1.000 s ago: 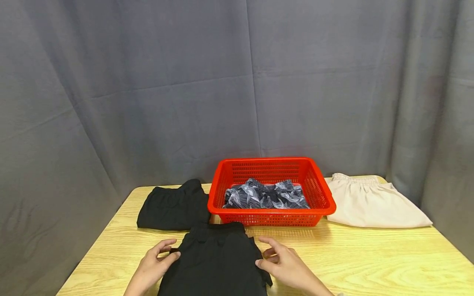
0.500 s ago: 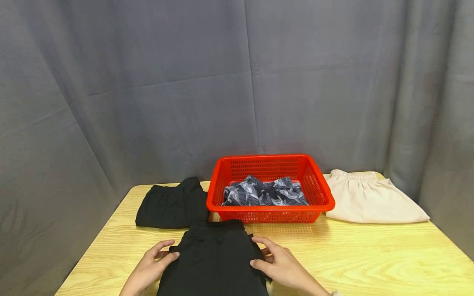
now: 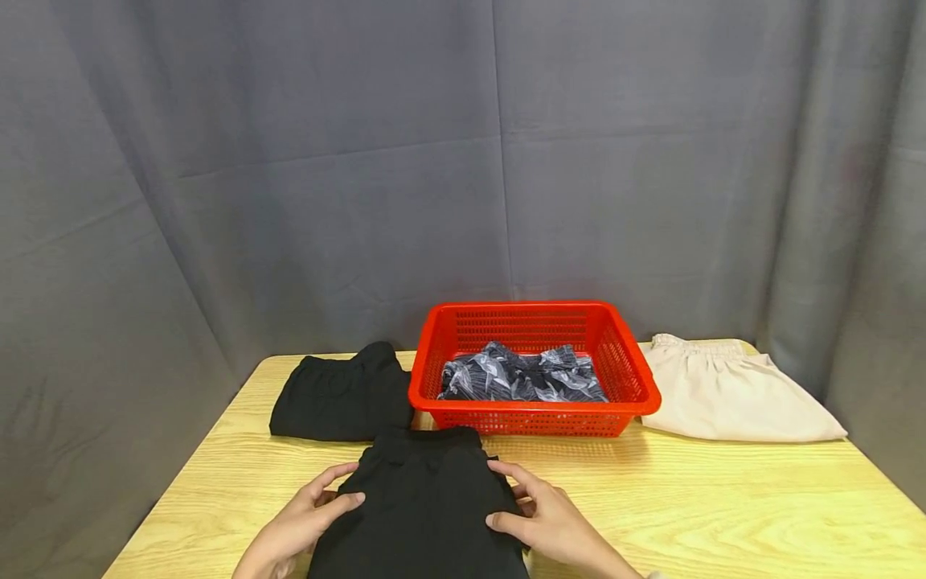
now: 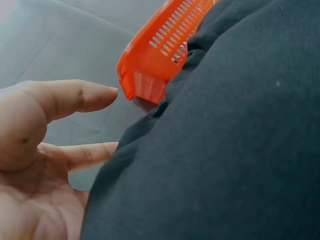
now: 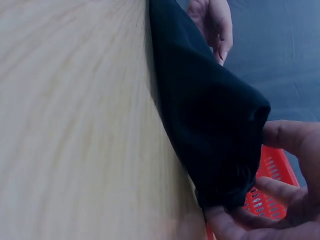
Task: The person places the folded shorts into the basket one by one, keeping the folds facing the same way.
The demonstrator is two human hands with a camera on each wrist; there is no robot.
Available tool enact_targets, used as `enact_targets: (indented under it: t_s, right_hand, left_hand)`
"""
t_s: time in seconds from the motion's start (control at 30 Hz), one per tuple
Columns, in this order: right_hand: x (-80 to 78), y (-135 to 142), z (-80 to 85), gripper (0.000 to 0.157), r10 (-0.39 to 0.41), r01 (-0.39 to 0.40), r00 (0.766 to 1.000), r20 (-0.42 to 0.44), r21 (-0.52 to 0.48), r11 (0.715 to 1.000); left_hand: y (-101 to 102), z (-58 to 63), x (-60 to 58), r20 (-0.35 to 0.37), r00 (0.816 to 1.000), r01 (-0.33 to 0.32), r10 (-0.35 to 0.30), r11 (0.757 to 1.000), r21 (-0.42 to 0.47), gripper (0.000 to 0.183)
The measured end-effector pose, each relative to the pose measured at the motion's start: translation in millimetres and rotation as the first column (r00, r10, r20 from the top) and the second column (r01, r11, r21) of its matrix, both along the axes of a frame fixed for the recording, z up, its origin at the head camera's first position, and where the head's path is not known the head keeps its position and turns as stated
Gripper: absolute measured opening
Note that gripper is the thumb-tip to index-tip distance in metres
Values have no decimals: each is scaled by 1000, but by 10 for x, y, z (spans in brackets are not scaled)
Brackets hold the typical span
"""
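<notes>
A black garment (image 3: pixel 430 515) with a gathered waistband lies flat at the front of the table, its waistband towards the basket. Whether it is shorts or a skirt, I cannot tell. At its left side is my left hand (image 3: pixel 300 519), thumb and forefinger spread; the left wrist view shows the thumb off the cloth and other fingertips partly hidden behind it. My right hand (image 3: pixel 546 515) touches the opposite side with thumb and fingers spread apart. In the right wrist view, the right thumb (image 5: pixel 282 132) meets the cloth's raised edge and the fingers lie near its lower end.
Beyond the garment stands a red perforated basket (image 3: pixel 535 408) holding a dark grey patterned garment (image 3: pixel 517 378). A folded black garment (image 3: pixel 340 398) lies left of the basket, a beige elastic-waist garment (image 3: pixel 731 394) right of it. Grey curtains (image 3: pixel 362 201) surround the wooden table (image 3: pixel 723 498).
My left hand has shifted slightly right, its thumb now over the garment's edge in the head view. My right hand has edged left, closer onto the cloth. The head view has shifted slightly.
</notes>
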State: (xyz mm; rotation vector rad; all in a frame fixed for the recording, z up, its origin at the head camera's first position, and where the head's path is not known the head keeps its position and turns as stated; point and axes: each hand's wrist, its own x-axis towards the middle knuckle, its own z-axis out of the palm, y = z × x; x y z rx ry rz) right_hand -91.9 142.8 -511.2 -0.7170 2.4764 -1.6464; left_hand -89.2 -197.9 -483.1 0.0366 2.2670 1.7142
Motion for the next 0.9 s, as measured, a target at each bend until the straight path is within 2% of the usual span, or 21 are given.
enact_targets:
  t_s: [0.1,0.23,0.37,0.47,0.53,0.77,0.9]
  right_hand:
    - [-8,-7,-19,65,25,-24,1000,16,-11,1000]
    - [-20,-36,-25,63,65,-56,991,113,-83,995]
    - [-14,-73,-16,62,122,-65,959,257,-222,973]
    - [-7,-82,1,64,164,-74,937,310,-283,956]
    - [-7,-73,8,64,187,-99,934,305,-284,954]
    - [-4,-14,1,57,237,-202,949,210,-173,964]
    - [7,-21,-6,57,253,-221,952,171,-187,957]
  left_hand:
    - [13,-11,-12,9,999,30,-31,999,22,68]
    - [12,-8,-8,19,996,87,-88,995,56,74]
    - [6,11,14,12,990,140,-142,987,84,80]
    - [20,13,13,3,987,157,-158,983,91,83]
    - [36,3,6,1,988,155,-156,983,101,83]
    - [91,-36,0,35,991,117,-126,974,195,84]
    - [114,-27,1,19,992,121,-127,971,207,83]
